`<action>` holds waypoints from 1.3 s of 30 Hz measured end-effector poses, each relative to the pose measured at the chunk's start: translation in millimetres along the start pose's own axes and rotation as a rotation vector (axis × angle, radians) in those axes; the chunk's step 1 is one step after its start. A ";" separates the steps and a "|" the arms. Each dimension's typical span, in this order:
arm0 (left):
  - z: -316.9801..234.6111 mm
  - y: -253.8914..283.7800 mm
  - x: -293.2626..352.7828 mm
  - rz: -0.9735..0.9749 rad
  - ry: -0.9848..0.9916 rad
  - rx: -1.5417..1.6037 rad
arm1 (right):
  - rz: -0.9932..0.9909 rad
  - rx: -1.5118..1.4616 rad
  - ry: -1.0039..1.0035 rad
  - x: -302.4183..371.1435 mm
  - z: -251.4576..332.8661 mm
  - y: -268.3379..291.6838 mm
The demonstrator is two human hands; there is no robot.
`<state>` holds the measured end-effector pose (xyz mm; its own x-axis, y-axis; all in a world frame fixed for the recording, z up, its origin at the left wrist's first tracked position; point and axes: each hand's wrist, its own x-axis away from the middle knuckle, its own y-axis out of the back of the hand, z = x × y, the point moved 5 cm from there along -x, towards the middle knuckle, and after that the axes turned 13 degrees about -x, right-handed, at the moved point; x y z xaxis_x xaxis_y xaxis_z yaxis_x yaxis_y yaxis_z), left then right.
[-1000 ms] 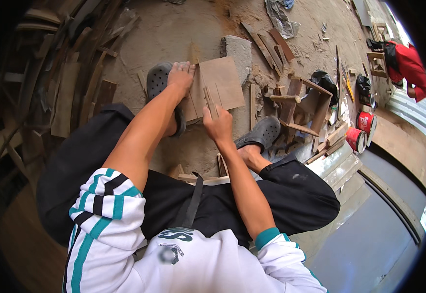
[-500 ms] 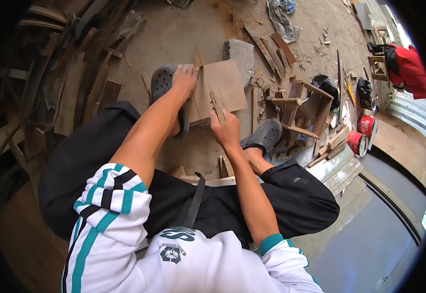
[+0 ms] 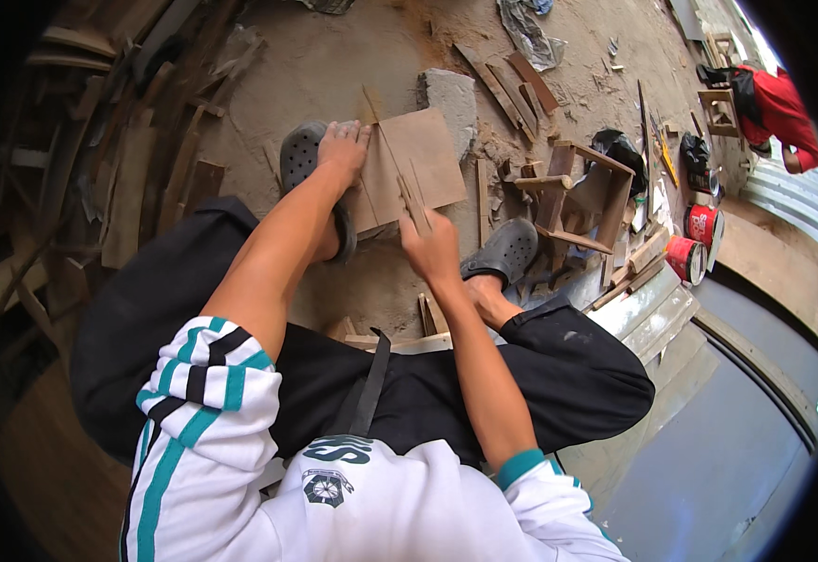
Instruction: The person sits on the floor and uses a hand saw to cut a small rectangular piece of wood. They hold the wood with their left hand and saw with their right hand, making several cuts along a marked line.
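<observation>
A thin, light-brown wooden board [image 3: 428, 159] lies between my feet, its far right side against a rough concrete block [image 3: 454, 103]. My right hand [image 3: 432, 248] is wrapped round the wooden handle of a handsaw [image 3: 413, 203]. The narrow blade runs away from me across the board, along a line near its left side. My left hand [image 3: 342, 150] presses on the board's far left part, left of the blade, with its fingers laid out. A grey clog [image 3: 302, 157] on my left foot is beside that hand. The other grey clog [image 3: 512, 249] rests right of the board.
Wood offcuts [image 3: 137, 178] crowd the left side. On the right are a small wooden frame [image 3: 615, 201], red cans [image 3: 685, 258], a black bag [image 3: 622, 155] and loose strips [image 3: 512, 89]. A person in red [image 3: 784, 117] is at the far right.
The whole view has shifted slightly. My right hand and the handsaw stay at nearly the same place on the board, and my left hand still presses on it.
</observation>
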<state>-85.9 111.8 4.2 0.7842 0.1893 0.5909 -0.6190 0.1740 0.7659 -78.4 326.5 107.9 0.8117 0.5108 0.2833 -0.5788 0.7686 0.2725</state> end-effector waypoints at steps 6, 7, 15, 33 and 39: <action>5.6 -3.4 1.5 0.025 0.002 -0.017 | -0.067 -0.058 -0.036 94.9 36.0 32.4; 2.3 4.0 3.1 0.034 -0.008 -0.014 | -0.050 -0.003 -0.041 85.5 27.9 25.7; 9.0 -11.4 -6.2 -0.035 0.016 -0.014 | 0.003 0.031 0.005 22.2 9.5 6.5; 5.2 12.6 4.2 0.042 -0.005 -0.011 | -0.041 -0.102 -0.107 94.3 20.8 45.8; 4.4 9.4 -5.6 -0.022 -0.019 -0.005 | -0.082 0.031 0.114 -17.6 -8.3 -12.9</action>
<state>-95.9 108.2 9.2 0.7986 0.1667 0.5783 -0.6014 0.1833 0.7776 -84.6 310.8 91.8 0.8588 0.4889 0.1532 -0.5112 0.7979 0.3195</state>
